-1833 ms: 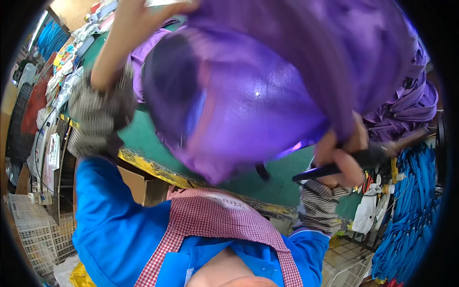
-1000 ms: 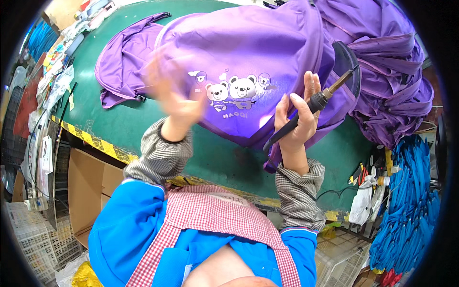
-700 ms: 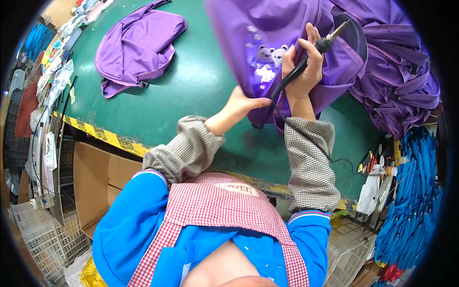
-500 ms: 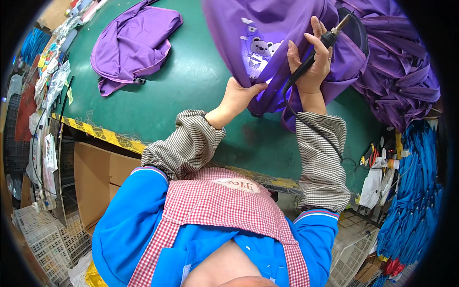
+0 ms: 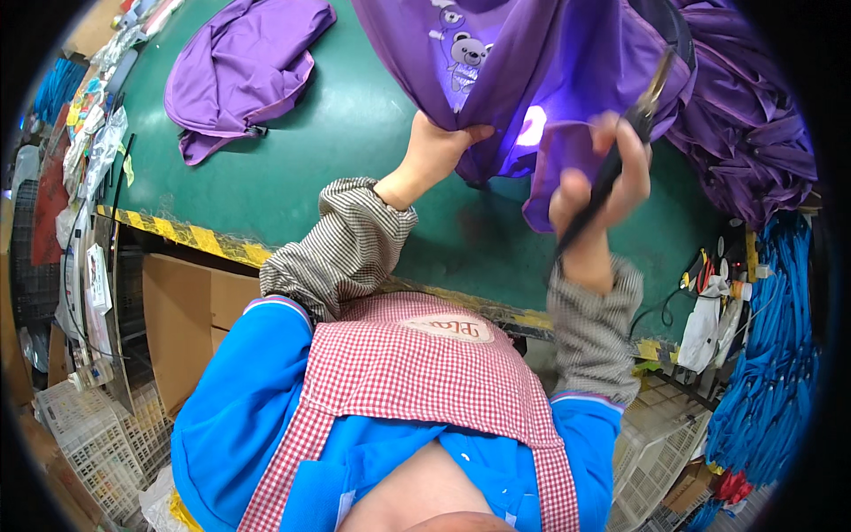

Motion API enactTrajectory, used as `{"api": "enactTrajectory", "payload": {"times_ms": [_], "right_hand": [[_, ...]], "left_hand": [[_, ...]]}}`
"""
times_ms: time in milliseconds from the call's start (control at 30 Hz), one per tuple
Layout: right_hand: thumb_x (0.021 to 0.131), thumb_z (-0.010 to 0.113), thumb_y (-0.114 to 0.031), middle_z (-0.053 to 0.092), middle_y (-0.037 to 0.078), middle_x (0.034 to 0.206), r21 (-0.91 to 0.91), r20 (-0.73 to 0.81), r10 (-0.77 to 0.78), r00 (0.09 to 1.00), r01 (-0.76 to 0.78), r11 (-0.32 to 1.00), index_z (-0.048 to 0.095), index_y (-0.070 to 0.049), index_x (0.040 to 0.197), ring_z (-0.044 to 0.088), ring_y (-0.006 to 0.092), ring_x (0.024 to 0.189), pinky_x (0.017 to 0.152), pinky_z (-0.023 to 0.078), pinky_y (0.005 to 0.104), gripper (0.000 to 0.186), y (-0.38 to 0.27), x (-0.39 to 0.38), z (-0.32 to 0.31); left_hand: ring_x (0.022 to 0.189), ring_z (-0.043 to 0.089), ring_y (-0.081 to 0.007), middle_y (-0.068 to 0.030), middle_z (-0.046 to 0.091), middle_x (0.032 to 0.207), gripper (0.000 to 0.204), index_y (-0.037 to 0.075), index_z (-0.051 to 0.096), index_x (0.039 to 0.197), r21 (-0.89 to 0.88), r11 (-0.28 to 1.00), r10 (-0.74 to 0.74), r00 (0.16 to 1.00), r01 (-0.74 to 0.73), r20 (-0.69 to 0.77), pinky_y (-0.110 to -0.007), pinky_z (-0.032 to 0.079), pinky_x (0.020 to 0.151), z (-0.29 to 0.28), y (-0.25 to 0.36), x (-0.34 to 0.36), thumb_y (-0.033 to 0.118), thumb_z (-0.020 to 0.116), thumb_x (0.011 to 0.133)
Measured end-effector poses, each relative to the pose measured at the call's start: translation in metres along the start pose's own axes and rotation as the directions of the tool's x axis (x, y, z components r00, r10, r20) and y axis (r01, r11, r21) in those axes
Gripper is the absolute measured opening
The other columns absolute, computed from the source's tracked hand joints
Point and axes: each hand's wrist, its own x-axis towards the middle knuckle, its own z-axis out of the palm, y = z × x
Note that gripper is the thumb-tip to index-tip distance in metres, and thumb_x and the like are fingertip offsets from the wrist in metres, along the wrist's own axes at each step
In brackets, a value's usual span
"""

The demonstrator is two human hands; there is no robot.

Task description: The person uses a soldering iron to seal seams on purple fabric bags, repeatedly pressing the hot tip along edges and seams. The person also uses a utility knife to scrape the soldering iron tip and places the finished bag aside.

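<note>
My left hand [image 5: 434, 149] pinches the lower edge of a purple cloth piece [image 5: 523, 44] between thumb and fingers. The cloth hangs in folds over the table and bears a printed cartoon bear [image 5: 466, 60]. A bright violet-white light [image 5: 532, 126] glows at its lower folds. My right hand [image 5: 612, 182], blurred by motion, is closed round the dark handle of a soldering iron [image 5: 631, 133]. The iron's metal tip slants up to the right, near the cloth's right side, and its dark cord runs from the handle end down toward my sleeve. I cannot tell whether the tip touches the cloth.
Another purple cloth piece [image 5: 239, 75] with pink edging lies on the green table [image 5: 355, 115]. A purple cloth pile [image 5: 749, 115] fills the far right. Blue straps or cloth [image 5: 762, 355] hang at right beside small hand tools [image 5: 705, 275]. A cardboard box [image 5: 182, 328] stands below the left edge.
My right hand has come away from the cloth, moving right and toward me with the soldering iron. The cloth and my left hand have shifted slightly up and left in view.
</note>
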Motion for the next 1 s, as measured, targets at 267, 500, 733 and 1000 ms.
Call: {"api": "enactTrajectory", "payload": {"times_ms": [267, 500, 733, 1000], "right_hand": [[0.069, 0.059, -0.010, 0.047, 0.000, 0.058, -0.118, 0.214, 0.123, 0.969, -0.099, 0.988, 0.062, -0.010, 0.080, 0.044, 0.0148, 0.051, 0.069, 0.039, 0.0352, 0.012, -0.066, -0.068, -0.016], [0.069, 0.060, -0.010, 0.049, 0.000, 0.059, -0.122, 0.214, 0.130, 0.968, -0.106, 0.987, 0.061, -0.010, 0.079, 0.046, 0.0149, 0.051, 0.071, 0.038, 0.0347, 0.011, -0.060, -0.069, -0.005], [0.070, 0.065, -0.008, 0.051, 0.002, 0.061, -0.058, 0.253, 0.202, 0.946, -0.193, 0.979, 0.060, -0.008, 0.079, 0.052, 0.0178, 0.055, 0.072, 0.043, 0.0360, 0.010, -0.065, -0.045, -0.023], [0.074, 0.068, 0.002, 0.061, 0.018, 0.117, -0.305, 0.177, 0.072, 0.982, -0.015, 0.952, 0.062, -0.008, 0.101, 0.054, 0.0402, 0.115, 0.100, 0.039, 0.0480, 0.030, 0.012, 0.001, 0.024]], "left_hand": [[0.082, 0.062, -0.0118, -0.0055, 0.070, 0.092, 0.030, -0.003, 0.065, 0.100, 0.103, 0.994, -0.039, 0.999, 0.041, -0.018, -0.028, 0.052, 0.076, 0.008, -0.002, -0.003, -0.001, 0.076, 0.072], [0.080, 0.062, -0.0105, -0.0054, 0.070, 0.091, 0.029, -0.003, 0.066, 0.098, 0.123, 0.992, -0.028, 1.000, 0.029, -0.014, -0.028, 0.052, 0.074, 0.010, -0.002, -0.002, 0.000, 0.077, 0.072], [0.085, 0.063, -0.0128, -0.0059, 0.069, 0.095, 0.033, -0.003, 0.065, 0.103, 0.015, 1.000, -0.024, 0.999, 0.024, 0.027, -0.029, 0.051, 0.077, 0.008, -0.009, -0.002, 0.000, 0.077, 0.072], [0.085, 0.063, -0.0129, -0.0062, 0.070, 0.092, 0.027, 0.000, 0.067, 0.100, 0.272, 0.949, -0.198, 0.972, 0.159, 0.123, -0.031, 0.050, 0.075, 0.014, 0.008, -0.011, 0.007, 0.076, 0.076]]}}
